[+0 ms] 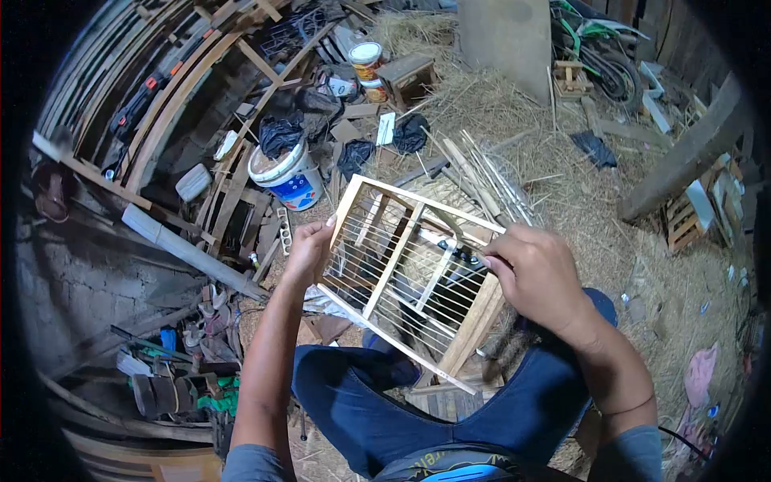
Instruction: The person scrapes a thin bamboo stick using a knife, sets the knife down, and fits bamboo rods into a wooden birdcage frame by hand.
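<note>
A wooden frame with thin parallel rods (395, 259), like a small cage, hangs tilted above my knees. My left hand (312, 247) is closed on its upper left edge. Around its right side, near the upper corner, my right hand (530, 269) is closed, the thumb pressed by a small dark piece on the frame. Crossbars run between the rods, and the floor shows through the gaps. The fingertips of both hands are partly hidden behind the wood.
A white bucket (287, 175) with black plastic on it stands ahead to the left. Wooden strips (482, 181) lie on the straw-covered floor beyond the frame. A wooden post (683, 161) leans at the right, with a motorcycle (606, 64) farther back. Shelving (173, 96) fills the upper left.
</note>
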A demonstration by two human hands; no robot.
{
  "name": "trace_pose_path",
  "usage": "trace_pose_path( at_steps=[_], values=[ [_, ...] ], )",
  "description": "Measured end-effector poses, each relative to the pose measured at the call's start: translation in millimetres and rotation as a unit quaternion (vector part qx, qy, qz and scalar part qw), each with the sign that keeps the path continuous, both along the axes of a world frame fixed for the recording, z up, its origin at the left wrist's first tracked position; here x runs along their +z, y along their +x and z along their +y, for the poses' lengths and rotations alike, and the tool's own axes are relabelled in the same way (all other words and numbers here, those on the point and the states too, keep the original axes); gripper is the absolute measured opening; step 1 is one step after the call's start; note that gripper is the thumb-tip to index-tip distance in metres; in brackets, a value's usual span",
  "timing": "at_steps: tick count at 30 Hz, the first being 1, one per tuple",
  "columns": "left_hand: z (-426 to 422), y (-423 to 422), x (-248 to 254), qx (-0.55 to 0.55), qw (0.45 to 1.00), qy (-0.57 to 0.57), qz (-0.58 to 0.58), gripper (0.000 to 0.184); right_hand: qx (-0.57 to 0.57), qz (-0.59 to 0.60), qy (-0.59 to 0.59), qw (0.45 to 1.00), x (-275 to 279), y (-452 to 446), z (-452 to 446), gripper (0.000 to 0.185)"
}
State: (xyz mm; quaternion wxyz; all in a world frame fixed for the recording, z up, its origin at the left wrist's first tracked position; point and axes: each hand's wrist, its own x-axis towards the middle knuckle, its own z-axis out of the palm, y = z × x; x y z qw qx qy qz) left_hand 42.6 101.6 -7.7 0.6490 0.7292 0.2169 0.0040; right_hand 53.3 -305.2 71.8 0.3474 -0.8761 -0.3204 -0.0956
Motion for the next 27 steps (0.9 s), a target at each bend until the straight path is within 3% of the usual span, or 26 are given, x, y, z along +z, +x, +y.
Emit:
trace_pose_path(
  at_steps=[5, 13, 27],
  values=[
    [-6, 9, -9, 0.004, 1.0, -0.019, -0.007, 0.029, 0.005, 0.014, -0.04, 0.999, -11, 7, -4, 0.008],
    [-8, 20, 2, -0.029, 0.996, 0.059, 0.064, 0.032, 0.029, 0.051, -0.111, 0.992, -12, 11, -12, 0.01],
    [-11, 34, -5, -0.047, 0.991, 0.112, 0.058, 0.041, 0.035, 0.053, -0.091, 0.994, -22, -5, -31, 0.004]
  ],
)
